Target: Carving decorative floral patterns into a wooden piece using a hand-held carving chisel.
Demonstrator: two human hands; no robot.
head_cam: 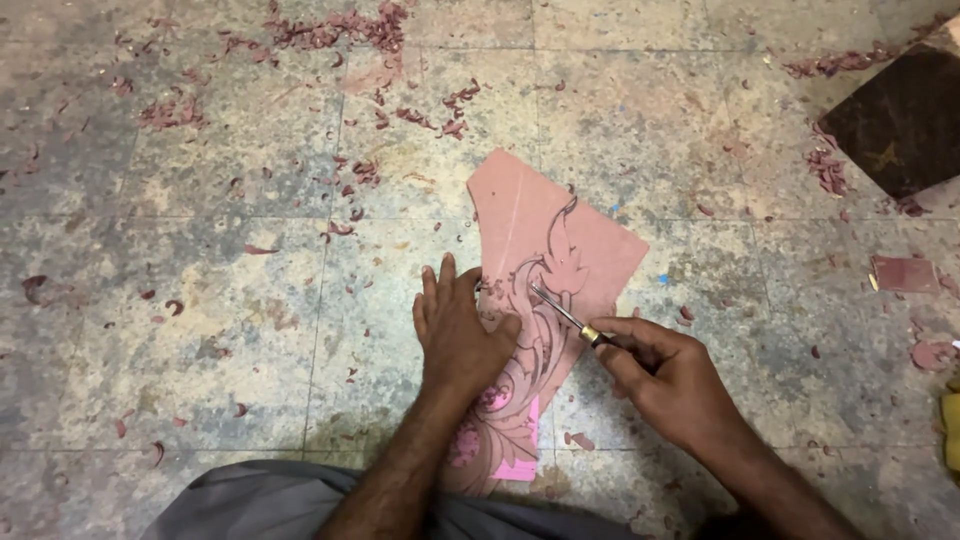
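Left hand flat, open, pinning pink sheet to floor at frame centre; right hand grips carving tool, tip on pattern.

Your left hand covers part of the pink sheet, so the pattern under it can't be read. The tool's handle is buried in your right hand; tip too small to tell. Dark board cut off at right edge, yellow thing too. Sheet's bottom end hidden behind your grey cloth.
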